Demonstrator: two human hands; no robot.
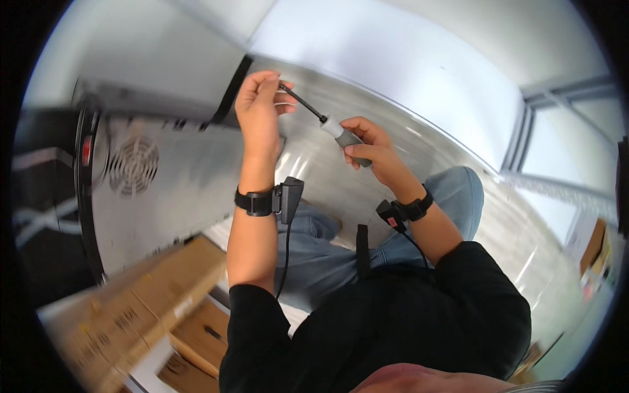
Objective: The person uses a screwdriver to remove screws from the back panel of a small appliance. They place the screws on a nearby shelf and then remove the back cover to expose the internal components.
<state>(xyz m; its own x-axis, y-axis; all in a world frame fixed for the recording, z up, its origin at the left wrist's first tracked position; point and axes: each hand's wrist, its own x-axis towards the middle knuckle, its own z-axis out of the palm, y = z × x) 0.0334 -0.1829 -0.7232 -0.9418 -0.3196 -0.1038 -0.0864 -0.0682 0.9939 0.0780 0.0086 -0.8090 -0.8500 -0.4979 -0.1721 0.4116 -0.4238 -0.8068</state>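
Grey-handled screwdriver: handle gripped by right hand | black shaft: far end pinched by left hand | vented metal case: seen at left

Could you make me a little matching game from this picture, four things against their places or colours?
1. Left hand
2. Jeans
3. Right hand
4. Shirt

A. Black
B. Around the grey handle
C. At the far end of the screwdriver shaft
D. Blue

Right pairs: 1-C, 2-D, 3-B, 4-A.
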